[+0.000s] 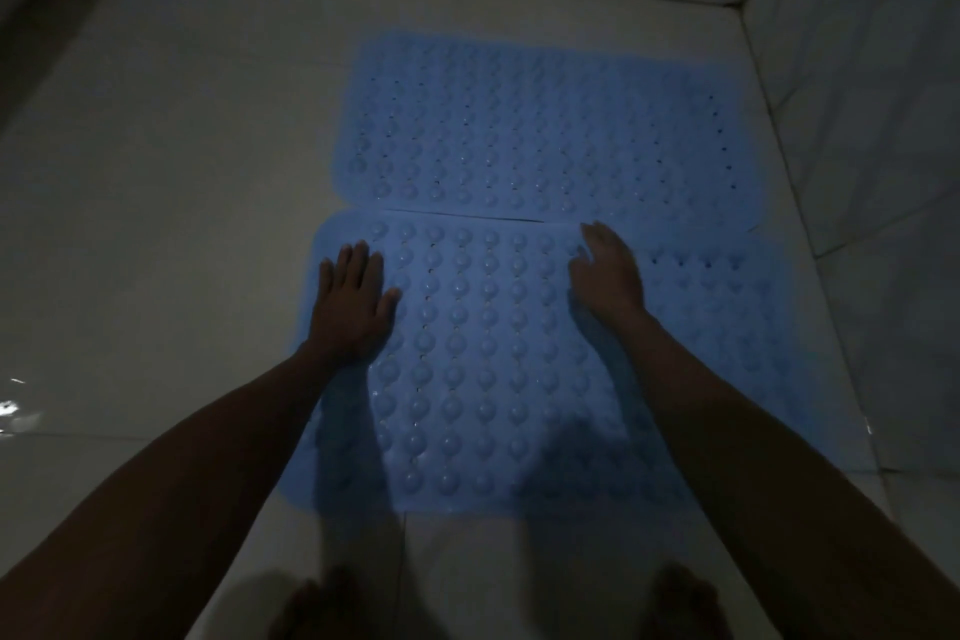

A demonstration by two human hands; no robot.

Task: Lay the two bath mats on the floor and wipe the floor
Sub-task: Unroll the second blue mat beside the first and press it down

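Two blue rubber bath mats with rows of suction cups lie flat on the white tiled floor (182,203), long edges touching. The far mat (545,130) reaches toward the right wall. The near mat (488,359) lies in front of it. My left hand (353,307) rests flat, fingers spread, on the near mat's left end. My right hand (610,270) sits palm down with loose fingers near the seam between the mats. Neither hand holds anything.
Tiled walls (857,94) close the corner at the back and right. A dark edge (47,47) runs along the upper left. A wet glint (15,411) shows on the floor at the left. My bare feet (332,603) stand at the bottom edge.
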